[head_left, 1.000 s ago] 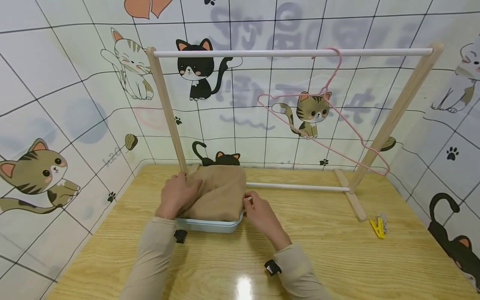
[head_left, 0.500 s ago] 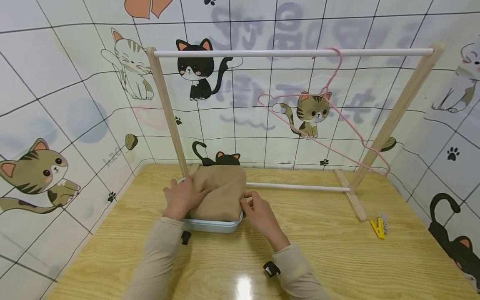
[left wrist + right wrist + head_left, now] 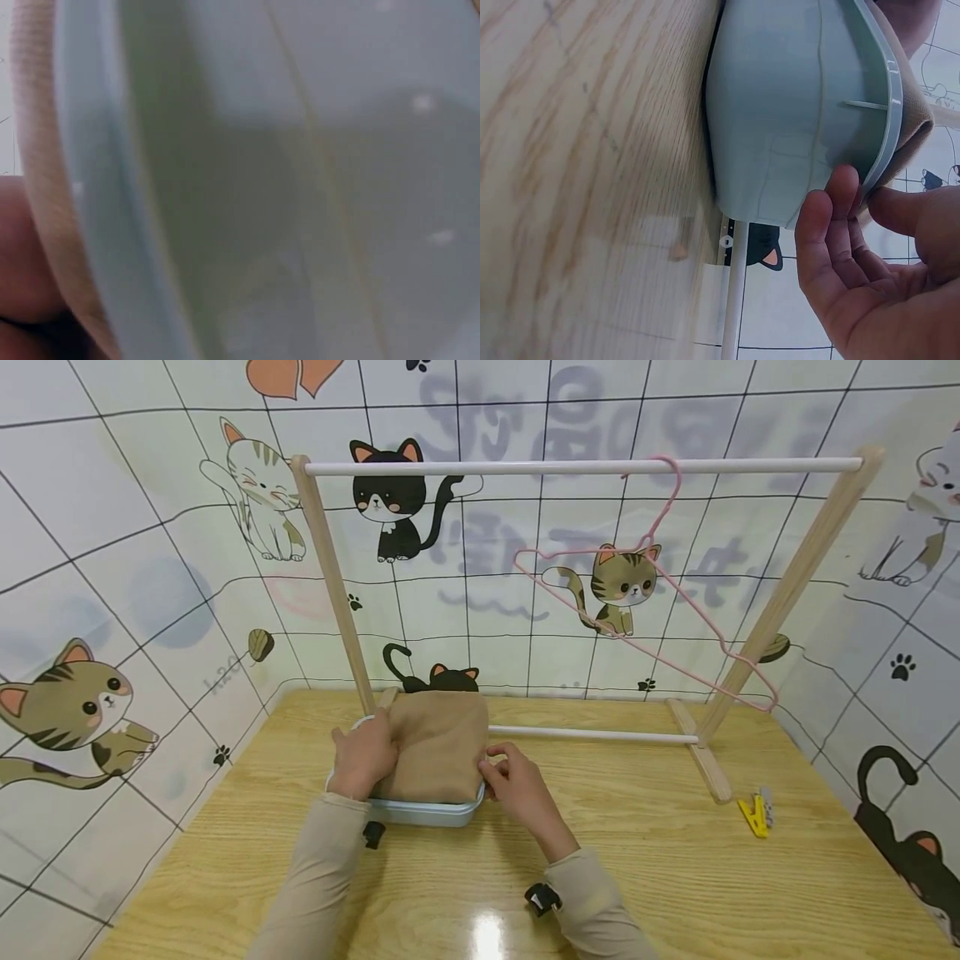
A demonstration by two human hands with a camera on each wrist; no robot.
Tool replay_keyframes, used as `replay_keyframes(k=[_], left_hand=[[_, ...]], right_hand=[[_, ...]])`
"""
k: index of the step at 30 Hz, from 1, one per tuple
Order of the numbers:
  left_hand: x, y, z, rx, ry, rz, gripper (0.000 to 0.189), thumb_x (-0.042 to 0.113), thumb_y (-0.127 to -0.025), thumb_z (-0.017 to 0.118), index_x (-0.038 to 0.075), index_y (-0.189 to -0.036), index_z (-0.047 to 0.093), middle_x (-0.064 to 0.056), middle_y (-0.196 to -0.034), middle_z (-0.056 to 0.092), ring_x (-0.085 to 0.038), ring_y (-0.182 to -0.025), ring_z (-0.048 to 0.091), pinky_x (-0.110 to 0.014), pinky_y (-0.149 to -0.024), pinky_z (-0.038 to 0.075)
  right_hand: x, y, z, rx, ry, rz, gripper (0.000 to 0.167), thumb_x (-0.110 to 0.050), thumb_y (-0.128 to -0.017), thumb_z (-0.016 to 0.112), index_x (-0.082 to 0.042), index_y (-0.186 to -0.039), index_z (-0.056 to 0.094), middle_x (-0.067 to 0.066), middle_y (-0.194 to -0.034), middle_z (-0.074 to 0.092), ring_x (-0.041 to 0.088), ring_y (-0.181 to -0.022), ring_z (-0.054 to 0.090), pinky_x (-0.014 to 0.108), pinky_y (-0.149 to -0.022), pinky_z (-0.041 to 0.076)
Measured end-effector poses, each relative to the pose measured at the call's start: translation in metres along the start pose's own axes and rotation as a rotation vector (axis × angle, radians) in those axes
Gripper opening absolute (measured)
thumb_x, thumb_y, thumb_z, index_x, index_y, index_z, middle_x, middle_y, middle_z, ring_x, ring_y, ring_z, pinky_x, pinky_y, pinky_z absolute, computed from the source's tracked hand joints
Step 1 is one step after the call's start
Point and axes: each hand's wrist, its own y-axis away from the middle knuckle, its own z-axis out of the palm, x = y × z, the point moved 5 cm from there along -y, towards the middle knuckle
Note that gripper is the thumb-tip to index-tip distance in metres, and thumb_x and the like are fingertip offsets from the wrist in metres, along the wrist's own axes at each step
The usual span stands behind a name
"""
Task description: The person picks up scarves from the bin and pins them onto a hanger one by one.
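Note:
A light blue plastic basin (image 3: 423, 814) stands on the table, with a tan cloth (image 3: 442, 747) folded in it and rising above the rim. My left hand (image 3: 363, 757) rests on the cloth's left edge at the basin's left side; its fingertips are hidden, so their grip cannot be made out. At the right side, my right hand (image 3: 520, 787) grips the basin's rim. The right wrist view shows the right thumb (image 3: 896, 210) over the rim by the cloth and fingertips against the outer wall. Basin wall (image 3: 285, 195) fills most of the left wrist view.
Behind the basin stands a wooden rack with a white top rail (image 3: 555, 467) and a white lower bar (image 3: 592, 734). A pink hanger (image 3: 651, 537) hangs from the rail. Yellow and grey clothespins (image 3: 756, 815) lie on the table (image 3: 637, 860) at right.
My left hand has moved slightly right and drawn its thumb in. The cloth's left part has been pushed in and its top looks smoother. The right hand has barely moved.

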Motion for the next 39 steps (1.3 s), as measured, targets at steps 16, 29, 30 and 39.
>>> replay_keyframes(k=[16,29,30,39], left_hand=[[-0.005,-0.005,-0.009,0.032,0.229,-0.020,0.037,0.013,-0.097,0.049,-0.003,-0.129,0.042,-0.031,-0.103,0.068,-0.048,-0.094,0.067,-0.068,-0.086,0.047],[0.011,0.004,-0.043,0.310,0.430,0.150,0.038,0.004,-0.102,0.041,0.010,-0.132,0.064,-0.021,-0.123,0.066,-0.040,-0.114,0.062,-0.057,-0.096,0.049],[0.011,0.006,-0.046,0.329,0.453,0.151,0.037,0.006,-0.102,0.041,0.011,-0.129,0.066,-0.019,-0.122,0.067,-0.039,-0.112,0.063,-0.056,-0.096,0.049],[0.013,0.012,-0.057,0.421,0.600,0.182,0.029,0.013,-0.103,0.047,0.015,-0.117,0.072,-0.008,-0.111,0.073,-0.028,-0.094,0.066,-0.045,-0.085,0.050]], right_hand=[[0.003,0.001,0.001,-0.034,-0.065,0.034,0.037,-0.022,-0.106,0.057,0.001,-0.134,0.052,0.011,-0.081,0.068,0.036,-0.076,0.067,0.041,-0.069,0.054],[0.003,0.000,0.002,-0.045,-0.085,0.029,0.037,-0.023,-0.105,0.058,0.000,-0.133,0.052,0.021,-0.082,0.065,0.037,-0.074,0.064,0.037,-0.067,0.051],[0.003,0.000,0.002,-0.046,-0.087,0.029,0.037,-0.023,-0.105,0.058,0.000,-0.133,0.052,0.021,-0.082,0.065,0.037,-0.074,0.063,0.038,-0.067,0.051],[0.005,0.001,0.002,-0.061,-0.107,0.035,0.037,-0.023,-0.105,0.058,-0.001,-0.134,0.051,0.020,-0.083,0.065,0.034,-0.074,0.063,0.039,-0.068,0.051]])
